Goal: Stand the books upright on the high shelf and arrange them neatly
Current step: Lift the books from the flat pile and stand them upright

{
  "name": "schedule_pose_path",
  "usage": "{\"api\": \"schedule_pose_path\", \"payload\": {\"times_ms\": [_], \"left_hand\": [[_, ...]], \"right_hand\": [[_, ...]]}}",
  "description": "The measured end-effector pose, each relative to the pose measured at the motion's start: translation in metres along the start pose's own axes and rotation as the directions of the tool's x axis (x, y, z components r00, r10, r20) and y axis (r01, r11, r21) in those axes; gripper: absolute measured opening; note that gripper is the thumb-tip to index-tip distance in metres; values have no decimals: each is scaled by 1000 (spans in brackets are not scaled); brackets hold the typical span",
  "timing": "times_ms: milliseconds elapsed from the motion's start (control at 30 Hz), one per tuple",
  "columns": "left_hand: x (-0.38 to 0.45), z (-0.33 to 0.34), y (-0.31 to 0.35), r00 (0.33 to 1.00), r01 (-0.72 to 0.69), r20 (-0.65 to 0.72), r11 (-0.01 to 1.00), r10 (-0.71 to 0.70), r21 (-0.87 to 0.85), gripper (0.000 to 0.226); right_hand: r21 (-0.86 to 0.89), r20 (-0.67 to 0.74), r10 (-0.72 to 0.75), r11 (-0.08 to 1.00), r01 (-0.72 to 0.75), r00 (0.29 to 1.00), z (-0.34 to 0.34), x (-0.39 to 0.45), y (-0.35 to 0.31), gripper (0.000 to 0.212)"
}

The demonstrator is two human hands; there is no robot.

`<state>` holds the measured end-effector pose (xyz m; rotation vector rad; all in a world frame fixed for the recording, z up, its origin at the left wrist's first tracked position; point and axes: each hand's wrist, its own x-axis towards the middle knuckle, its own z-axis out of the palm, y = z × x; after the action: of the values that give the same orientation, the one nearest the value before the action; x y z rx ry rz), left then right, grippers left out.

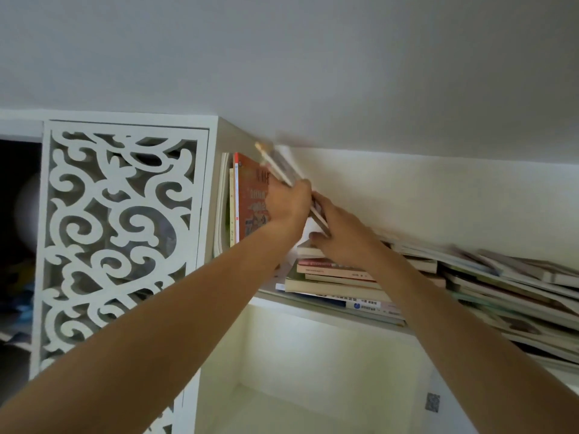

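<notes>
Head-camera view, looking up: a small bundle of thin pale-edged books (pixel 280 166) leans tilted, top toward the left, on the high white shelf (pixel 329 308), gripped between both of the person's bare hands. The left hand (pixel 288 203) wraps its fingers around the bundle's middle from the left side, while the right hand (pixel 336 233) pinches the bundle's lower edge from the right, thumb showing below it. The bundle is blurred, so the number of books in it cannot be told.

Just left of the bundle, an orange-red paperback with an illustrated cover (pixel 250 198) stands upright, and several thin white and cream books (pixel 226 202) stand beside it against the white cabinet side panel (pixel 210 189).

Under the right hand lies a flat stack of pink, cream and white paperbacks (pixel 338 283), spines facing out. Farther right, a long slumped pile of pale magazines and books (pixel 517 292) sprawls along the shelf against the white wall (pixel 438 198).

At left, a white cabinet door with carved scrollwork cut-outs (pixel 119 230) fills the frame's edge. Below the shelf opens a cream-white compartment (pixel 313 371), with a small dark square sticker (pixel 433 401) on its right wall.
</notes>
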<state>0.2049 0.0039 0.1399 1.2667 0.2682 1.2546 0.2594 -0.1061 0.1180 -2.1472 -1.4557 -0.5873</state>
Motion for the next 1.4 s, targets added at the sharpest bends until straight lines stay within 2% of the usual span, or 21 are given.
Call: {"api": "schedule_pose_path", "payload": {"times_ms": [100, 200, 300, 467, 567, 633, 700, 733, 800, 867, 900, 933, 1000, 1067, 1100, 1167, 1233, 1267, 1300, 1367, 1400], "left_hand": [[6, -5, 14, 954, -283, -23, 922, 300, 263, 40], [11, -20, 4, 894, -400, -17, 817, 447, 416, 46], [22, -42, -10, 821, -510, 65, 679, 567, 528, 49], [40, -79, -31, 807, -572, 219, 634, 548, 521, 62], [37, -83, -45, 782, -617, 293, 616, 550, 490, 66], [36, -84, -50, 789, -613, 373, 580, 488, 537, 74], [36, -87, -56, 808, -581, 454, 379, 376, 720, 69], [34, -87, -60, 776, -582, 466, 196, 426, 789, 64], [41, -90, -63, 582, -596, 563, -164, 587, 786, 56], [53, -97, -66, 412, -680, 720, -338, 559, 651, 46], [59, -104, -66, 377, -709, 808, -420, 453, 567, 40], [63, -110, -66, 377, -695, 864, -514, 334, 502, 37], [64, -116, -62, 450, -622, 881, -657, 145, 426, 42], [58, -110, -56, 551, -561, 832, -708, 67, 429, 46], [54, -103, -54, 600, -542, 799, -715, 38, 441, 48], [43, -85, -45, 684, -502, 728, -703, 34, 504, 46], [34, -63, -37, 734, -506, 668, -557, 123, 659, 34], [32, -51, -33, 735, -547, 645, -381, 209, 746, 30], [28, -41, -28, 735, -606, 610, -116, 296, 787, 29], [17, -21, -18, 756, -655, 576, 379, 313, 654, 31], [8, -11, -12, 752, -640, 609, 502, 254, 581, 31]], "right_hand": [[92, -93, -18, 995, 26, 995, 16, 5, -16, 75], [167, -129, 0, 986, 22, 992, 40, 15, -31, 56], [183, -114, 3, 983, 18, 993, 71, 28, -46, 39], [185, -63, 122, 977, -109, 990, 124, 44, -61, 73], [11, 93, 194, 981, -196, 977, 142, 41, -67, 54], [-15, 139, 222, 975, -222, 965, 148, 44, -64, 53], [-15, 160, 246, 969, -247, 956, 151, 48, -62, 56], [-34, 193, 248, 969, -246, 949, 151, 51, -61, 57], [-76, 283, 295, 956, -285, 913, 143, 50, -63, 52], [-75, 319, 321, 946, -314, 892, 130, 50, -69, 46], [-78, 353, 334, 941, -328, 874, 126, 50, -70, 51], [-110, 389, 325, 945, -307, 862, 123, 50, -71, 64], [-163, 443, 270, 962, -219, 855, 113, 38, -78, 87], [-122, 383, 189, 981, -153, 904, 104, 24, -82, 54], [-83, 336, 163, 986, -143, 928, 98, 16, -83, 36], [-51, 222, 127, 992, -118, 967, 78, 2, -80, 21], [-55, 73, 114, 992, -110, 991, 53, -9, -68, 20], [-56, -21, 90, 994, -91, 996, 39, -15, -60, 24], [-49, -117, 57, 997, -63, 991, 25, -21, -51, 27], [-31, -280, -22, 999, 14, 960, -1, -34, -29, 26], [-53, -340, -47, 998, 31, 939, -14, -41, -18, 23]]}}
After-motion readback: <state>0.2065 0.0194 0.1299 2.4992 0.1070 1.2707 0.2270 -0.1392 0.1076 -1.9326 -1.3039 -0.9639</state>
